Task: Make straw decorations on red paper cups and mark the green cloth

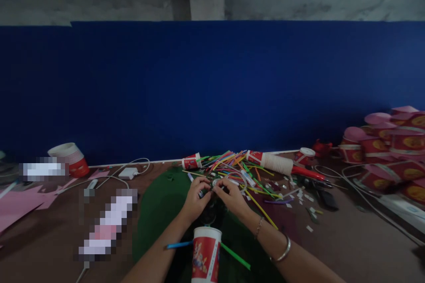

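Note:
My left hand [196,200] and my right hand [233,197] meet over the green mat [156,212], fingertips pinched close together. What lies between the fingers is too small and dark to make out. Just beneath them is a dark rounded object [207,216], partly covered by the hands. Nearer to me, between my forearms, stands a red and white paper cup [206,254]. A blue straw [179,245] sticks out from its left side and a green straw [235,256] from its right. Beyond the hands lies a heap of coloured straws [229,161].
Nested paper cups [278,163] lie behind the straws, with a small red cup [191,161] on its side. Stacked cups [69,159], a white charger [128,173] and pink paper [23,205] are at left. Red packages [407,141] pile up at right, near cables and paper scraps.

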